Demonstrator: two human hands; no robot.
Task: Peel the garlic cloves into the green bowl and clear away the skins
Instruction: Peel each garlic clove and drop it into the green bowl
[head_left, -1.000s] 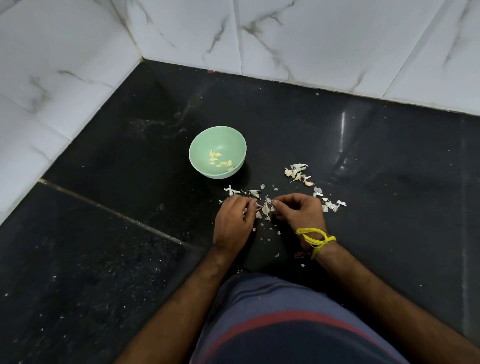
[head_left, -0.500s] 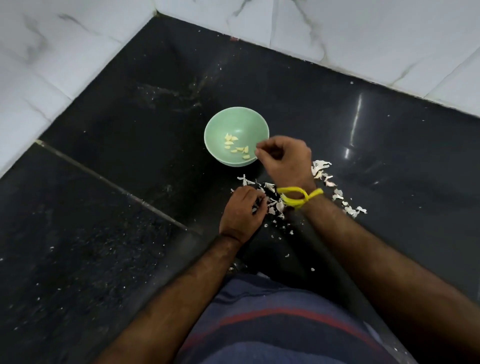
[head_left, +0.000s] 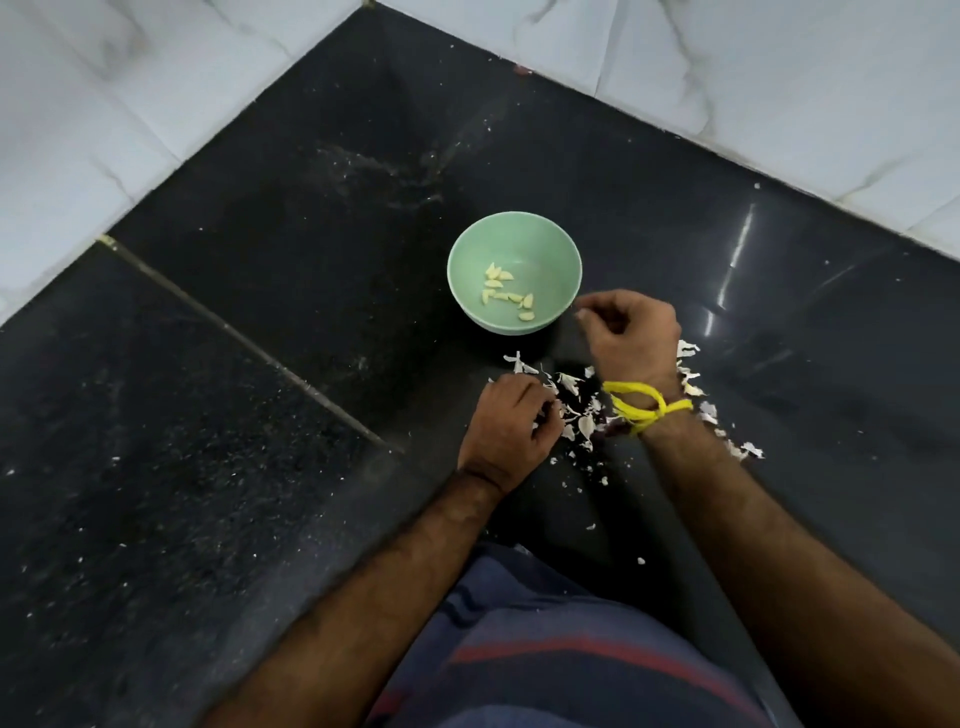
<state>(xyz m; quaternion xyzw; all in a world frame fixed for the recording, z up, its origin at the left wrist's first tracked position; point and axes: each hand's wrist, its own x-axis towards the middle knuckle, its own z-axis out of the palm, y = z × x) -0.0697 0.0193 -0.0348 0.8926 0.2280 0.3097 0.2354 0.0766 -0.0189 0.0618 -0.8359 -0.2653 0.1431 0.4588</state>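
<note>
Right hand (head_left: 631, 332), level w/ the left over the skins a sec ago, is now held beside the green bowl (head_left: 514, 273), fingers curled; whether a clove is pinched can't be told. Approx. 9 peeled cloves (head_left: 506, 297) are counted inside, so peeling is judged well advanced. Left hand (head_left: 511, 426) is curled among the skins (head_left: 576, 410); contents unclear. 1 bowl, 2 skin patches.

A home kitchen corner: polished black granite slab (head_left: 260, 467) meeting white marble-veined wall tiles (head_left: 779, 78), pale papery garlic skins (head_left: 576, 410) scattered on the slab.
</note>
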